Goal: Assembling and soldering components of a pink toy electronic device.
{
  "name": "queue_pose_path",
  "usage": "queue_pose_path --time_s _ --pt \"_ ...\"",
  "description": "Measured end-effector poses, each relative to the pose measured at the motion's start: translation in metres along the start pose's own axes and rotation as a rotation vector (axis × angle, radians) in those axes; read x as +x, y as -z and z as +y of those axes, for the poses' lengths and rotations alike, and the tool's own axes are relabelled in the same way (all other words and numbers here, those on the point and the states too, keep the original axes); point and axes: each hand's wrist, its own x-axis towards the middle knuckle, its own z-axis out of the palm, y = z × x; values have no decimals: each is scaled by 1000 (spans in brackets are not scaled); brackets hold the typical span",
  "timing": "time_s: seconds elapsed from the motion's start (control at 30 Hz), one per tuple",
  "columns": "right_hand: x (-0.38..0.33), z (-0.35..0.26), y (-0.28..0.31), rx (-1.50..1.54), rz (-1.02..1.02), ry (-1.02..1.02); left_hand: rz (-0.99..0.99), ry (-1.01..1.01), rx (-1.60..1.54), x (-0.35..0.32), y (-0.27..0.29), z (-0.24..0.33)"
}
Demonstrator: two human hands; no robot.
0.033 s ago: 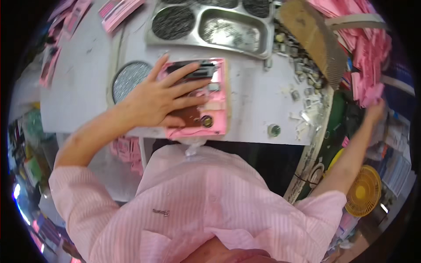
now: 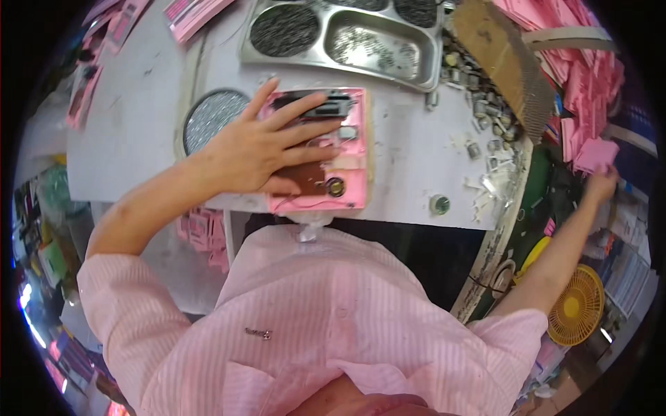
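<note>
My left hand (image 2: 253,152) lies flat with spread fingers across a pink plastic casing (image 2: 355,163) near the table's front edge. Inside the casing are a black part (image 2: 333,105) along the far side, a brown panel (image 2: 305,182) partly under my hand, a small round dark component (image 2: 336,186) and a thin wire. Far to the right, beyond the table, my right hand (image 2: 602,184) has its fingers closed on the edge of a flat pink plastic piece (image 2: 596,156), beside a heap of similar pink pieces (image 2: 590,83). Its fingertips are small and slightly blurred.
A metal compartment tray (image 2: 378,75) with dark screws stands at the back. Left of the casing is a round dish of silvery screws (image 2: 208,121). Small metal cylinders (image 2: 485,111), white bits (image 2: 479,197) and a cardboard flap (image 2: 506,69) line the right edge. A yellow fan (image 2: 574,305) stands lower right.
The view has shifted slightly. At the right, the pink piece at my fingers stands out more from the heap. My left hand stays on the casing.
</note>
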Motion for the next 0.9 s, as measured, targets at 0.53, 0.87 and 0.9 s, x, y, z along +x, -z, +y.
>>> queue_pose_path --time_s 0.53,0.87,0.9 --pt "-252 -509 241 2032 -703 -474 833 380 -1860 44 13 91" --pt "-246 -490 219 1682 -1011 -242 682 568 -1515 -15 6 40" --pt "-254 -486 219 1659 -1044 -238 653 553 -1566 -15 4 42"
